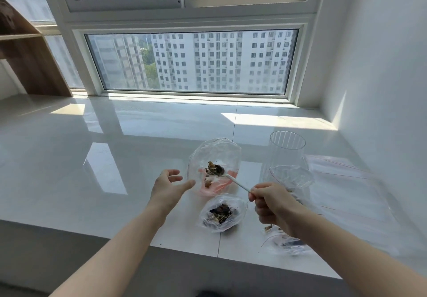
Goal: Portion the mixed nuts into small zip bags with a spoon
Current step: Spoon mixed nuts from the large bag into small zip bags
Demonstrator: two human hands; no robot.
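My right hand (271, 201) pinches the handle of a white spoon (233, 180), whose bowl carries mixed nuts (215, 168) inside the mouth of a large clear bag (213, 149) standing over a pink base. My left hand (169, 186) hovers open just left of that bag, apart from it. In front lies a small zip bag (221, 213) with nuts in it. Another small zip bag (284, 243) with nuts lies partly hidden under my right wrist. A third small bag (291, 176) stands open behind my right hand.
A tall clear ribbed glass (287, 149) stands right of the large bag. Flat unused zip bags (342, 181) lie at the right. The glossy white sill (115, 158) ends at a front edge near me; a wall rises on the right, a wooden shelf (27, 61) stands far left.
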